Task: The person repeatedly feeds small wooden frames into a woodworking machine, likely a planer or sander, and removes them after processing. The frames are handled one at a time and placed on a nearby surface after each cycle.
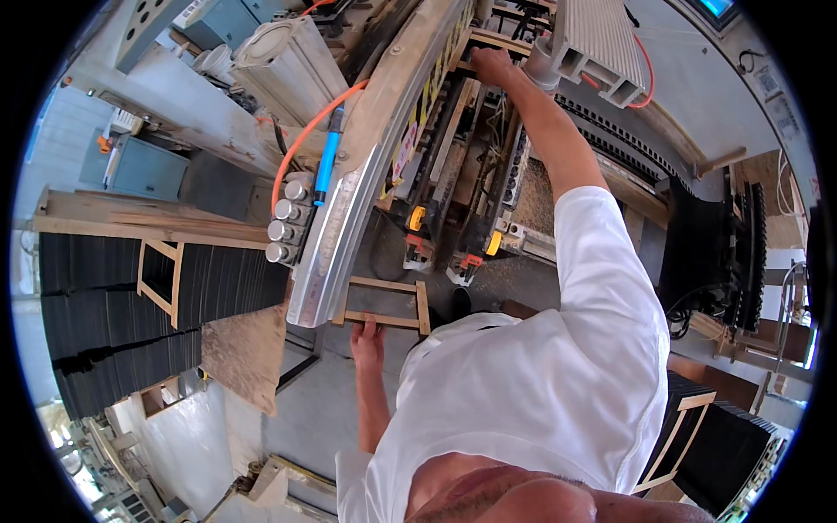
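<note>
Head view: nearest, the left hand [367, 340] grips the lower rail of a small wooden frame [385, 302] lying beside the machine's metal beam [366, 174]. Farther off, the right hand [491, 65] closes on another wooden frame [499, 41] atop the machine.

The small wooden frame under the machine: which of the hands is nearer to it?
Left. The left hand grips the lower edge of the small wooden frame. The right hand is far up, on a wooden piece in the machine.
</note>
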The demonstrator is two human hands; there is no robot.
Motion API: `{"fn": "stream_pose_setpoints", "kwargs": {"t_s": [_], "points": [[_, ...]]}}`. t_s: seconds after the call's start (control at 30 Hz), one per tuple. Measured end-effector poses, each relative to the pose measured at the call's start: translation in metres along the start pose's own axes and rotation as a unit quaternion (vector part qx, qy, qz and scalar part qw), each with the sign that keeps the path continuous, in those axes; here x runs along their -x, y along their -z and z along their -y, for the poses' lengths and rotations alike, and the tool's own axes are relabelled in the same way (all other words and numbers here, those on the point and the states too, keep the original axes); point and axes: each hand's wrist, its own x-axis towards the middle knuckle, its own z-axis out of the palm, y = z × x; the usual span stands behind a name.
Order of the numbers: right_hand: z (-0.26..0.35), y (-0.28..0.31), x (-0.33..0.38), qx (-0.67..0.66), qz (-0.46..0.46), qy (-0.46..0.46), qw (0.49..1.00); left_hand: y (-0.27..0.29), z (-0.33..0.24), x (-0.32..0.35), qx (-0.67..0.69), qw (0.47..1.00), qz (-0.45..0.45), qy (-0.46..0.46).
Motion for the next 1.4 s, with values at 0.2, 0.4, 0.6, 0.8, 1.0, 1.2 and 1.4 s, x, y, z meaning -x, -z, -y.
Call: {"fn": "stream_pose_setpoints", "kwargs": {"t_s": [0.2, 0.4, 0.6, 0.8, 1.0, 1.2, 1.4], "points": [[-0.011, -0.012, -0.005, -0.013, 0.001, 0.016, 1.0, -0.014, 0.006, -0.015, -0.012, 1.0, 0.016, 0.014], [-0.013, -0.025, -0.013, 0.005, -0.028, 0.03, 0.999, -0.02, 0.009, -0.028, -0.04, 0.999, 0.023, 0.025], [-0.008, -0.025, -0.001, 0.065, -0.072, 0.05, 0.994, -0.023, 0.016, -0.024, -0.026, 0.999, -0.018, 0.03], [0.002, -0.012, 0.013, 0.103, -0.078, 0.05, 0.99, -0.016, 0.026, -0.01, -0.021, 0.999, -0.027, 0.013], [0.005, -0.003, 0.017, 0.092, -0.122, 0.053, 0.987, -0.007, 0.036, 0.002, -0.007, 0.999, -0.049, -0.003], [0.007, 0.002, 0.014, 0.104, -0.068, 0.037, 0.992, -0.007, 0.043, 0.006, 0.01, 0.998, -0.059, -0.008], [0.005, 0.002, 0.015, 0.123, -0.049, 0.02, 0.991, -0.018, 0.036, 0.015, -0.015, 0.997, -0.081, -0.012]]}}
